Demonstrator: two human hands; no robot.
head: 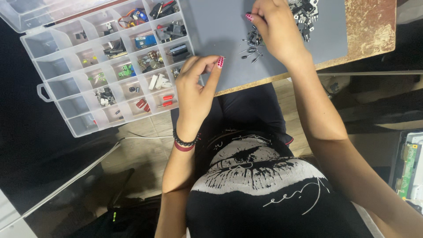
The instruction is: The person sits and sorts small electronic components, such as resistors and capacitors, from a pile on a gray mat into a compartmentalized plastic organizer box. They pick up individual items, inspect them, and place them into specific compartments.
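A grey mat (220,26) covers the tabletop (372,26) and serves as the reference here. Near the mat's middle lies a small cluster of dark electronic parts (252,46) with thin metal legs. The right hand (275,31) sits directly over that cluster, fingers curled and pinched down onto the parts. The left hand (198,86) rests at the mat's near-left edge, loosely curled with the thumb out, gripping nothing visible, well apart from the cluster. A larger heap of dark components (306,13) lies at the mat's far side, just beyond the right hand. A clear compartment organiser box (110,61) stands off the mat's left edge.
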